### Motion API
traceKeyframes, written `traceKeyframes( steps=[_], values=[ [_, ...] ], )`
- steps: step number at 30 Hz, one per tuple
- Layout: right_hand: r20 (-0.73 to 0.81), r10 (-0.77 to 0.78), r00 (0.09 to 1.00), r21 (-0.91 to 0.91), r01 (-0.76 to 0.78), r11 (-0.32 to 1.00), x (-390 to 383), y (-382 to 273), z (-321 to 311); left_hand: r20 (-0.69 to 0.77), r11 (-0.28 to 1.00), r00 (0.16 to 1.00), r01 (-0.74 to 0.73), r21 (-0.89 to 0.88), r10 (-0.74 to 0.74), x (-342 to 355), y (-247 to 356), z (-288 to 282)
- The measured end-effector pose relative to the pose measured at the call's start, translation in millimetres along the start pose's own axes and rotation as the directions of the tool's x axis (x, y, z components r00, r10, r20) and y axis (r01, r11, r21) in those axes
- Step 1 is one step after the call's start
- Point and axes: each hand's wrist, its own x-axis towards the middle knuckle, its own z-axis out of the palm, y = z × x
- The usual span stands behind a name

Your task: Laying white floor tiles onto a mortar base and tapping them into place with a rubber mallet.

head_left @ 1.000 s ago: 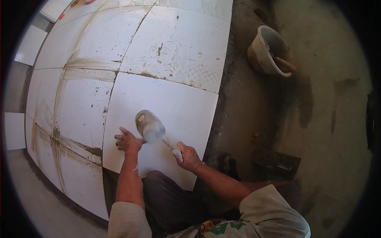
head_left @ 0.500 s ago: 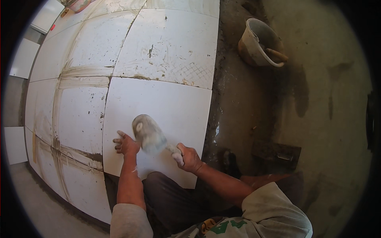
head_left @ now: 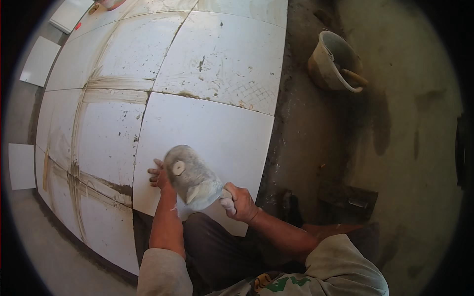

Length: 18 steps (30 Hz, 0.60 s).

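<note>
My right hand [head_left: 239,203] grips the short handle of a grey, mortar-smeared mallet [head_left: 192,175], whose head hangs over a white tile [head_left: 219,135]. My left hand [head_left: 159,175] has its fingers spread on that tile's left part, partly hidden behind the mallet head. Below the tile is my knee [head_left: 200,229].
Grout-smeared tiles [head_left: 116,128] extend left and beyond. At upper right a bucket [head_left: 323,66] holds a wooden-handled tool [head_left: 353,77]. A flat trowel [head_left: 348,200] lies right of me. Loose white tiles [head_left: 22,165] sit at far left; a reddish container [head_left: 112,4] is at the top.
The mallet head now looks larger and lower in the picture, as if lifted toward me, and covers more of my left hand. My left hand stays on the tile.
</note>
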Motion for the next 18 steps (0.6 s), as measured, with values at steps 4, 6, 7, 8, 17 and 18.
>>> traceKeyframes(
  steps=[4,6,7,8,17,18],
  values=[
    [0.02,0.528,0.849,-0.391,-0.479,0.786,-24,87,10,0.776,0.966,0.577,-0.183,-0.18,0.254,-3,49,-197],
    [0.045,0.359,0.932,-0.364,-0.32,0.875,-12,62,13,0.759,0.973,0.61,-0.116,-0.199,0.228,13,47,-208],
    [0.086,0.397,0.914,-0.323,-0.352,0.879,-3,46,5,0.754,0.96,0.597,-0.131,-0.248,0.276,8,35,-213],
    [0.102,0.37,0.923,-0.322,-0.321,0.891,2,43,4,0.744,0.963,0.616,-0.107,-0.247,0.259,14,36,-213],
    [-0.061,0.047,0.997,-0.019,-0.049,0.999,-14,30,-10,0.796,0.963,0.542,-0.123,-0.241,0.269,7,40,-216],
    [-0.105,0.11,0.988,-0.167,-0.127,0.978,-19,58,-1,0.802,0.959,0.527,-0.122,-0.254,0.279,4,42,-217]
  ],
)
